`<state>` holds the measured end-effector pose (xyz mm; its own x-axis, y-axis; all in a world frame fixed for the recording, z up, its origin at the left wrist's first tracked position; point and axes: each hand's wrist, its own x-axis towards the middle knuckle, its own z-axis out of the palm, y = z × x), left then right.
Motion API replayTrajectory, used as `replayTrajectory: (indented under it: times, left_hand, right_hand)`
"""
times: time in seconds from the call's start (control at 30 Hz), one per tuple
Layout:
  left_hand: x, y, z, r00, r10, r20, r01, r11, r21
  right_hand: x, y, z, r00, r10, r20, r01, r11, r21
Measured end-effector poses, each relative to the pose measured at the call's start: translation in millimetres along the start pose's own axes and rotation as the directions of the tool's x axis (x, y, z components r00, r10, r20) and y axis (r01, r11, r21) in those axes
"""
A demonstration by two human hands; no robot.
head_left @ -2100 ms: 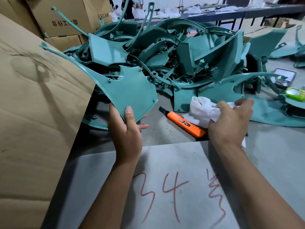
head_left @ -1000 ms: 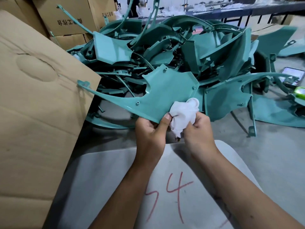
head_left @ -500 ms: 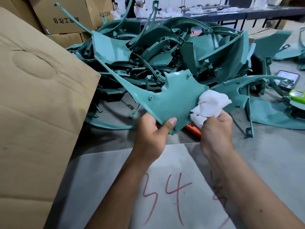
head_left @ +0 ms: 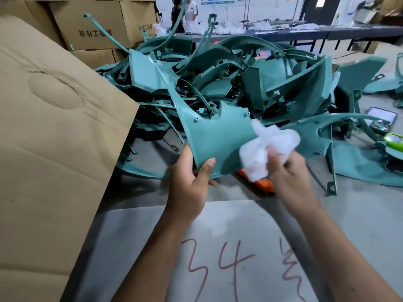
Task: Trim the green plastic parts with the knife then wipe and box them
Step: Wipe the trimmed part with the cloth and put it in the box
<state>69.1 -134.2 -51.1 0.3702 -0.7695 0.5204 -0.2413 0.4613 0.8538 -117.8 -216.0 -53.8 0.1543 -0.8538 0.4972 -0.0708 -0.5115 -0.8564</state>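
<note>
My left hand [head_left: 189,186] grips the lower corner of a flat green plastic part [head_left: 216,138], thumb on its front face; a long thin arm of the part runs up and to the left. My right hand [head_left: 290,179] holds a bunched white cloth [head_left: 268,144] pressed against the part's right edge. The orange knife [head_left: 265,184] lies on the floor below the cloth, mostly hidden by cloth and hand. Behind them rises a big pile of green plastic parts [head_left: 250,77].
A large cardboard box flap [head_left: 54,138] fills the left side. A grey sheet with red writing [head_left: 218,247] lies under my arms. Stacked cartons [head_left: 98,25] stand at the back left. A phone [head_left: 381,117] and a bright green object [head_left: 393,140] lie at the right. People stand far behind.
I picked the cloth up off the floor and brought it to the part. The part has been turned in my left hand, and the cloth now rubs along its right edge.
</note>
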Motion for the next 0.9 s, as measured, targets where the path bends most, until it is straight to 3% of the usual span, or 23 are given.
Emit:
replayTrajectory:
  times: [0.07,0.13,0.17,0.23,0.27,0.47,0.6,0.73,0.9]
  left_hand:
    - [0.2,-1.4,0.4,0.999,0.016,-0.051,-0.019,0.999,-0.047]
    - [2.5,0.5,-1.0,0.982,-0.094,-0.164,0.067,0.984,-0.166]
    - [4.1,2.2,0.7,0.960,-0.198,-0.199,0.131,0.944,-0.303]
    - [4.3,4.7,8.5,0.905,-0.397,-0.154,0.236,0.768,-0.596]
    - [2.8,5.3,14.4,0.888,-0.443,-0.124,0.266,0.714,-0.648]
    - [-1.6,5.3,23.5,0.890,-0.440,-0.122,0.329,0.802,-0.498]
    - [3.5,0.4,6.5,0.924,-0.379,-0.037,0.339,0.861,-0.378]
    - [-0.5,-0.6,3.5,0.927,-0.358,0.109,0.374,0.870,-0.321]
    - [10.2,0.0,-15.7,0.924,-0.357,0.136,0.382,0.874,-0.301]
  right_hand:
    - [-0.7,0.7,12.9,0.996,0.021,0.081,-0.016,0.998,-0.063]
    - [-1.1,-0.8,19.9,0.994,0.068,0.088,-0.069,0.998,0.010]
    - [-3.2,-4.1,22.4,0.989,0.115,0.094,-0.126,0.984,0.123]
    - [-9.1,-10.4,30.5,0.976,0.189,0.110,-0.214,0.927,0.308]
    - [-11.5,-12.1,34.7,0.975,0.200,0.093,-0.219,0.919,0.329]
    - [-14.5,-8.4,33.7,0.988,0.152,0.029,-0.153,0.988,0.025]
    - [-12.1,-11.7,33.8,0.979,0.205,0.013,-0.205,0.968,0.148]
    - [-5.1,-13.4,23.8,0.931,0.366,-0.002,-0.328,0.839,0.434]
    - [-9.7,-18.4,29.4,0.939,0.335,0.081,-0.335,0.829,0.447]
